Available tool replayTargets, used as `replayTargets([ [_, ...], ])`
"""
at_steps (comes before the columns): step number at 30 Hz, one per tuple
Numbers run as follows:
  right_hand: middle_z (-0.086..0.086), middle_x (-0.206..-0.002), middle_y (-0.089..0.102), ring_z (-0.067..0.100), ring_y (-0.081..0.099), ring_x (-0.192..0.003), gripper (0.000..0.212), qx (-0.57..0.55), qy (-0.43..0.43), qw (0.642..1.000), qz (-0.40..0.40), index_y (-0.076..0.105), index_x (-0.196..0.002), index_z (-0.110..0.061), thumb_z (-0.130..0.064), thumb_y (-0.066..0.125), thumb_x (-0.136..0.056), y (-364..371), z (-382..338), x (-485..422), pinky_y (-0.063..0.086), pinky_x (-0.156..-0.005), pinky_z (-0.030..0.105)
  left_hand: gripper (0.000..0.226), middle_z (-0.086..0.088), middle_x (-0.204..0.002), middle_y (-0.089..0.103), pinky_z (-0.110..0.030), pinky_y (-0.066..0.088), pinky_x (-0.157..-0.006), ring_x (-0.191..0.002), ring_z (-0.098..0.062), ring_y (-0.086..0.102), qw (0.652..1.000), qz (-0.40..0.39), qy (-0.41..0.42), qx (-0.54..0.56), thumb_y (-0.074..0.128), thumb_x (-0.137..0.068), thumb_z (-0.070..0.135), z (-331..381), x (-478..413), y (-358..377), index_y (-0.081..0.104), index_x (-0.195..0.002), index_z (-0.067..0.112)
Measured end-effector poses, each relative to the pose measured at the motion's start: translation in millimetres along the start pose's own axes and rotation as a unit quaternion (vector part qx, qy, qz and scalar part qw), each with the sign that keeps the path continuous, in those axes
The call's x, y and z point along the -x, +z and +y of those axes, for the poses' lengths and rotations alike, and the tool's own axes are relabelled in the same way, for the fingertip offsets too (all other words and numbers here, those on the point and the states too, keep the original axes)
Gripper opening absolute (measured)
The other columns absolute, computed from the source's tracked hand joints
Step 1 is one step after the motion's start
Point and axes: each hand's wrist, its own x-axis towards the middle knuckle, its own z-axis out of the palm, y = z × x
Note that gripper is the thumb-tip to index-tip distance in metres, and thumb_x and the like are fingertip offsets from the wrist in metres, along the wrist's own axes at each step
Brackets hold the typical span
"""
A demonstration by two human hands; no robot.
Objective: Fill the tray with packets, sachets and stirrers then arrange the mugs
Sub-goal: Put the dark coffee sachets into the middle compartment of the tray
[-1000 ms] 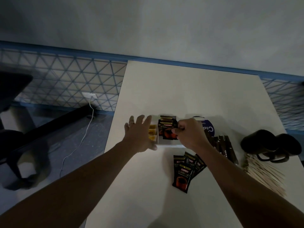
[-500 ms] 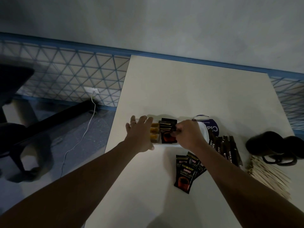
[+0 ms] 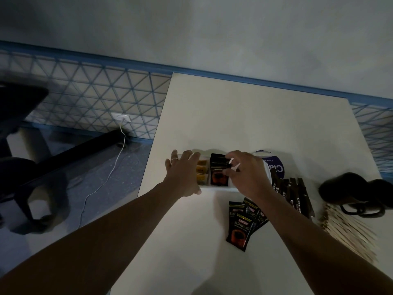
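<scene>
The left hand [image 3: 184, 175] lies flat with its fingers spread on the left end of the white tray [image 3: 221, 189], which sits in the middle of the table [image 3: 255, 116]. The right hand [image 3: 247, 173] is over the tray with its fingers loosely apart, touching the black packets [image 3: 219, 170] that stand in it beside the yellow sachets [image 3: 201, 171]. More packets [image 3: 244, 224] lie near the tray, with the stirrers [image 3: 348, 233] and dark mugs [image 3: 357, 192] off to the right.
</scene>
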Motion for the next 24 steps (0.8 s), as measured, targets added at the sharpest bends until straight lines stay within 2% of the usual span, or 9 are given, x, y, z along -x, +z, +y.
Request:
replayTargets([
  [2,-0.001,-0.092,0.069,0.008,0.06,-0.068,0.03,-0.005,-0.031,0.999,0.022,0.074,-0.108,-0.019,-0.016,0.082,-0.079,-1,-2,0,0.047,-0.068,0.016,0.104,-0.004,-0.159,0.019,-0.057,0.013,-0.117,-0.147,-0.044,0.003,1.0,0.0,0.0,0.0,0.084,-0.07,0.039,0,0,0,0.02,-0.15,0.022],
  [5,0.002,-0.087,0.072,0.006,0.06,-0.061,0.014,-0.015,-0.055,0.998,0.04,0.079,-0.093,-0.014,-0.01,0.08,-0.08,4,1,-1,0.045,-0.064,0.008,0.105,-0.003,-0.158,0.02,-0.058,0.015,-0.118,-0.147,-0.044,0.004,1.0,0.0,0.0,-0.001,0.084,-0.069,0.039,0,0,0,0.02,-0.15,0.022],
  [8,0.001,-0.084,0.07,0.006,0.06,-0.063,0.01,-0.014,-0.052,0.998,0.025,0.08,-0.086,-0.013,-0.005,0.08,-0.08,10,7,-3,0.042,-0.065,0.005,0.105,-0.003,-0.158,0.02,-0.058,0.016,-0.117,-0.146,-0.044,0.004,1.0,-0.002,-0.001,-0.002,0.084,-0.069,0.04,0,0,0,0.02,-0.15,0.023],
  [10,-0.001,-0.087,0.067,0.008,0.06,-0.067,0.01,-0.004,-0.042,0.999,0.009,0.079,-0.088,-0.014,-0.007,0.079,-0.081,12,7,-3,0.043,-0.067,0.008,0.105,-0.003,-0.158,0.021,-0.058,0.017,-0.117,-0.146,-0.044,0.005,1.0,0.0,0.002,-0.006,0.084,-0.068,0.041,-1,-1,0,0.021,-0.15,0.023],
  [12,0.0,-0.095,0.064,0.012,0.06,-0.068,0.019,0.011,-0.048,0.999,0.022,0.075,-0.098,-0.014,-0.012,0.08,-0.08,11,5,-2,0.051,-0.068,0.021,0.105,-0.003,-0.157,0.021,-0.058,0.018,-0.117,-0.146,-0.044,0.006,1.0,0.002,0.002,-0.003,0.084,-0.068,0.041,-1,-1,1,0.021,-0.15,0.024],
  [14,0.001,-0.108,0.057,0.014,0.058,-0.076,0.043,0.057,-0.064,0.996,0.027,0.064,-0.114,-0.017,-0.019,0.084,-0.075,9,-1,0,0.053,-0.064,0.029,0.106,-0.002,-0.157,0.022,-0.058,0.018,-0.116,-0.146,-0.044,0.007,1.0,0.003,0.002,-0.003,0.085,-0.067,0.042,-1,-1,1,0.021,-0.15,0.024],
  [18,0.004,-0.125,0.04,0.019,0.054,-0.1,0.096,0.219,-0.056,0.973,-0.04,0.029,-0.14,-0.028,-0.03,0.088,-0.066,5,-9,-4,0.054,-0.068,0.031,0.105,-0.003,-0.156,0.023,-0.059,0.017,-0.116,-0.146,-0.043,0.007,1.0,0.005,0.003,0.0,0.085,-0.067,0.041,-2,-2,2,0.021,-0.149,0.023],
  [20,0.005,-0.124,0.038,0.02,0.053,-0.101,0.1,0.274,-0.06,0.957,-0.067,0.026,-0.141,-0.027,-0.033,0.089,-0.064,8,-12,-9,0.049,-0.07,0.029,0.105,-0.003,-0.156,0.023,-0.059,0.017,-0.116,-0.146,-0.043,0.007,1.0,0.006,0.004,0.0,0.085,-0.067,0.041,-2,-2,3,0.021,-0.149,0.023],
  [24,0.007,-0.118,0.038,0.021,0.051,-0.095,0.08,0.331,-0.075,0.935,-0.099,0.037,-0.131,-0.02,-0.027,0.085,-0.066,14,-20,-15,0.048,-0.073,0.032,0.106,-0.003,-0.157,0.022,-0.06,0.016,-0.117,-0.146,-0.043,0.005,1.0,0.005,0.004,0.004,0.085,-0.068,0.04,-2,-2,3,0.021,-0.15,0.023],
])
